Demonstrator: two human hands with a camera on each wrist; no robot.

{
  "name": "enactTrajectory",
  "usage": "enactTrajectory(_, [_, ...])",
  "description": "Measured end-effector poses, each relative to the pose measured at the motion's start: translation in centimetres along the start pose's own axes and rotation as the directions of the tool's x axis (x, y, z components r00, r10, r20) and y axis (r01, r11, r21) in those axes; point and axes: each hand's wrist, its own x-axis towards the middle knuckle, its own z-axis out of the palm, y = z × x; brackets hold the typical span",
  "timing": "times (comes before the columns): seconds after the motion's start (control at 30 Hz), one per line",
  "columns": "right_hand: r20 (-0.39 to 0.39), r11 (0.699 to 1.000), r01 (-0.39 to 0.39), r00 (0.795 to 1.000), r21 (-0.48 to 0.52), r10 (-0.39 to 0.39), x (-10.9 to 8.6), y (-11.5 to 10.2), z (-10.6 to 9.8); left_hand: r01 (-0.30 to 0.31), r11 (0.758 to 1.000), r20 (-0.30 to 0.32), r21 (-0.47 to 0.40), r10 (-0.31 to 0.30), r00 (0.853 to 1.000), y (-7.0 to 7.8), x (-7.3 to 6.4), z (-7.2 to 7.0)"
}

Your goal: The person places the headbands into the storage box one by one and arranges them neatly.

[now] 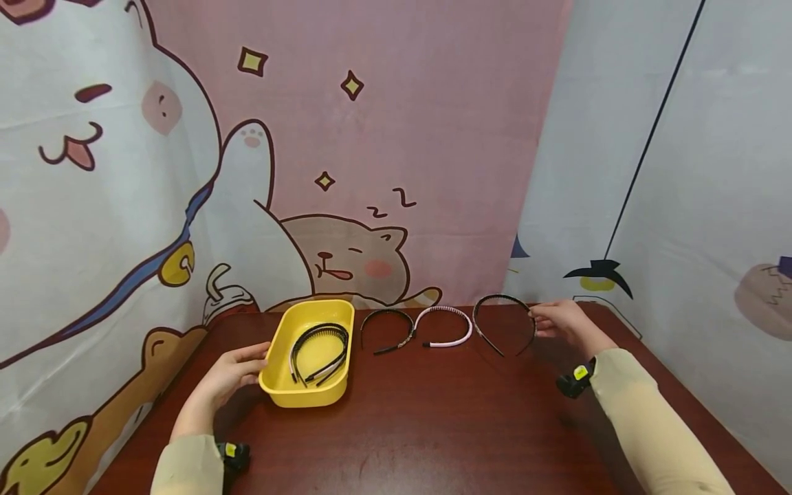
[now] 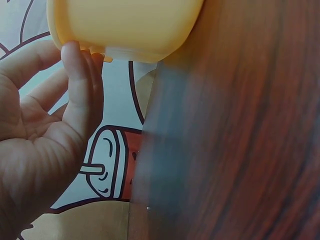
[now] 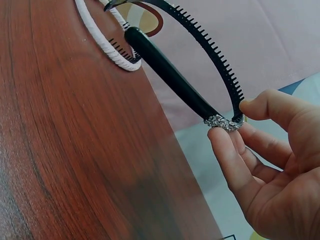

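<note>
My left hand (image 1: 230, 375) holds the left rim of a yellow plastic basin (image 1: 309, 399); in the left wrist view its fingers (image 2: 80, 80) meet the basin's edge (image 2: 125, 30). Inside the basin lie several headbands (image 1: 326, 328), black ones and a pale one. With thumb and fingertips, my right hand (image 1: 564, 322) pinches a black toothed headband (image 1: 504, 297) at its side. Close up in the right wrist view, that headband (image 3: 175, 75) shows a silver sparkly section at the fingers, and its end points away from my right hand (image 3: 280, 160).
Between basin and right hand, a pinkish-white headband (image 1: 454, 342) and a black headband (image 1: 386, 311) with a decorated side rest near the back edge of the dark red-brown table (image 1: 421, 426). A cartoon-printed cloth (image 1: 433, 137) hangs behind.
</note>
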Motion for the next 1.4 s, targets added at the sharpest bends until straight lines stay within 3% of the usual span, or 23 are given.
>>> enactTrajectory(0.73, [0.017,0.998,0.057,0.998,0.037,-0.058,0.4,-0.4,2.3,-0.021,1.000,0.027,0.001,0.021,0.999,0.1,0.0,0.1])
enactTrajectory(1.4, [0.029,0.992,0.071,0.997,0.106,-0.074,1.3,-1.3,5.4,-0.008,1.000,0.006,-0.001,0.008,1.000,0.0,0.1,0.1])
